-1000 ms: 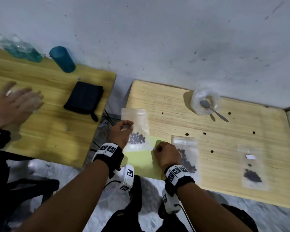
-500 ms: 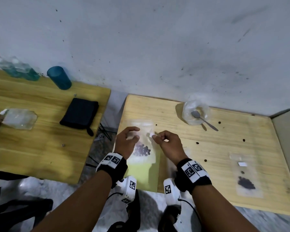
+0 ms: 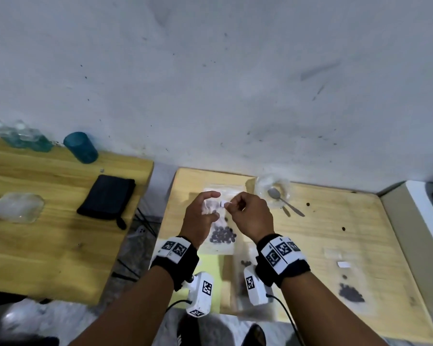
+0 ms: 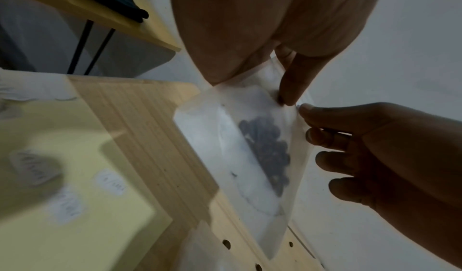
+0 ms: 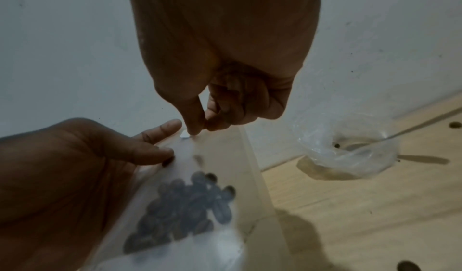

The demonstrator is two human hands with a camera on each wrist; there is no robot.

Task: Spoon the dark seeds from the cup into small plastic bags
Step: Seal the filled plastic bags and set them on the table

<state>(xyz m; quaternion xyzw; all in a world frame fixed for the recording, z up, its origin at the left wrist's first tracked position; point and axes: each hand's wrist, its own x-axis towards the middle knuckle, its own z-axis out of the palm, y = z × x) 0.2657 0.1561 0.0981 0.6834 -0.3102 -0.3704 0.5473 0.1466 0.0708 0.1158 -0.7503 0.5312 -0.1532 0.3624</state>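
The left hand (image 3: 200, 216) grips a thin clear plastic bag (image 5: 200, 206) of oval dark seeds (image 3: 222, 236) above the pale wooden worktop (image 3: 335, 240); the right hand (image 3: 250, 216) pinches a small white label (image 3: 223, 203), raised higher than before

Two wooden benches against a wall

On the right bench (image 3: 360, 221) are seen a plastic cup (image 3: 273, 189) with spoon (image 3: 283, 199), seed bags (image 3: 348, 283), loose seeds (image 3: 343, 229) and a yellow sheet (image 3: 210, 268); on the left bench (image 3: 48, 245), a black pouch (image 3: 108, 197).
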